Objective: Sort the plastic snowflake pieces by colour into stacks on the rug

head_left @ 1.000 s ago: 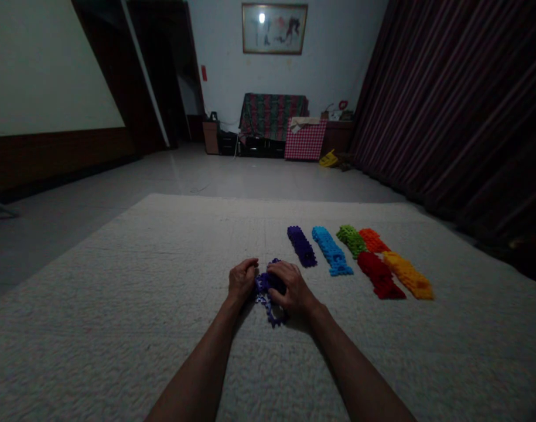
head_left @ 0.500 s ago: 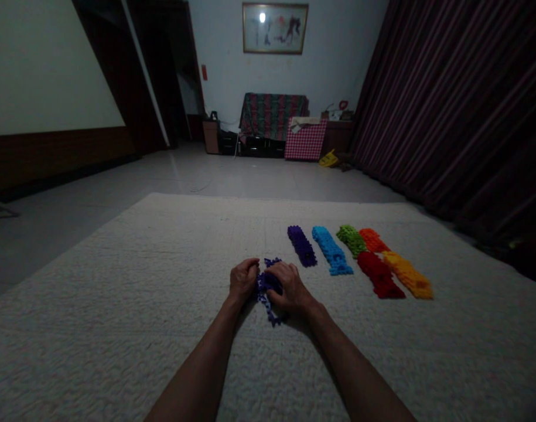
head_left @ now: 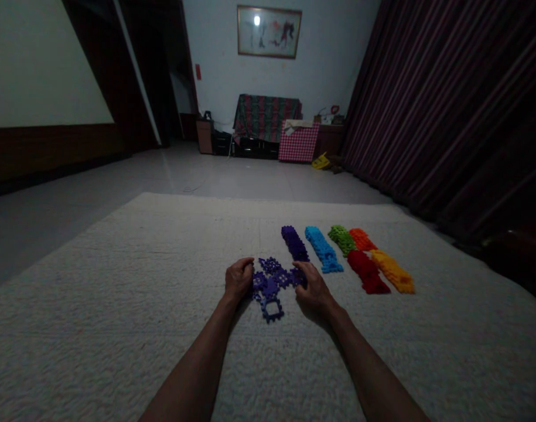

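Observation:
Several flat purple toothed pieces [head_left: 270,286] lie together on the pale mat between my hands; the nearest one has a square opening. My left hand [head_left: 239,278] is closed at the left edge of this group, its fingers pinching a purple piece there. On the other side, my right hand [head_left: 310,286] has thumb and fingers closed on a purple piece [head_left: 296,276] at the group's right end. Just beyond the right hand is a row of stacked purple pieces [head_left: 294,242].
Rows of light blue [head_left: 324,249], green [head_left: 341,240], orange [head_left: 362,239], red [head_left: 367,272] and yellow [head_left: 393,271] pieces lie to the right on the mat [head_left: 184,234]. Furniture under a patterned cloth [head_left: 268,117] stands by the far wall.
My right hand has moved right, off the middle of the purple group, uncovering pieces there. My left hand stays at the left edge. The camera view has shifted slightly.

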Tool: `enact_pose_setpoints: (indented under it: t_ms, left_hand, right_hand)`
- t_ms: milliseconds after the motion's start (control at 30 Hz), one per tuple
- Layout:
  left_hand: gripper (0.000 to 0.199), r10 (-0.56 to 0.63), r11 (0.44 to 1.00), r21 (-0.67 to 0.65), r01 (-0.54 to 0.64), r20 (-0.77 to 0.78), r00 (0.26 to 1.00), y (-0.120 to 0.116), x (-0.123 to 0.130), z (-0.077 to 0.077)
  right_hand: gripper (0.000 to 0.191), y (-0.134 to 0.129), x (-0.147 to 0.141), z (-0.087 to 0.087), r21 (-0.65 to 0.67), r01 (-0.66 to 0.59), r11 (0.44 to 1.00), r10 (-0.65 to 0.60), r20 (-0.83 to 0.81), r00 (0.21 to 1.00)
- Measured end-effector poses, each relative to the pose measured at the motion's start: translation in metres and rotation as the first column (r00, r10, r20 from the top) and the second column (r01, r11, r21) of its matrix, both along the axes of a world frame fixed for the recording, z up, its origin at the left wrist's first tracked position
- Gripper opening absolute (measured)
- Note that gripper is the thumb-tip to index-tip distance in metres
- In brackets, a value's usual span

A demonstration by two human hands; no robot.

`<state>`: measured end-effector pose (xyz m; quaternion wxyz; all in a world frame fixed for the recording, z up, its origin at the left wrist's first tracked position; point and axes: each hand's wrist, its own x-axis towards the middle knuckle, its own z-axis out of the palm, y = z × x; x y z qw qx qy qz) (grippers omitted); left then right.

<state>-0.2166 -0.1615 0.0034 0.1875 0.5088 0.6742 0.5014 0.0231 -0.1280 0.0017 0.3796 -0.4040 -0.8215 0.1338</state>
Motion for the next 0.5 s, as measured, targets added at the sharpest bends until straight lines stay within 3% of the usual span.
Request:
enact_pose_setpoints:
  t_ms: [133,333,500]
  left_hand:
    - [0.028,0.000,1.000,-0.003,0.000,-0.006,1.000,0.000,-0.001,-0.001]
    - [0.028,0.005,1.000,0.000,-0.005,-0.022,1.000,0.001,0.000,-0.002]
    - [0.029,-0.002,1.000,-0.014,0.002,-0.021,1.000,0.000,-0.001,-0.001]
  right_hand:
    - [0.061,0.004,0.007,-0.007,0.039,0.075,0.996,-0.076,0.028,0.997]
    - [0.052,-0.003,-0.006,-0.002,0.049,0.334,0.941,-0.338,0.181,0.924]
    - [0.041,-0.004,-0.004,0.001,0.043,0.317,0.947,-0.319,0.213,0.924]
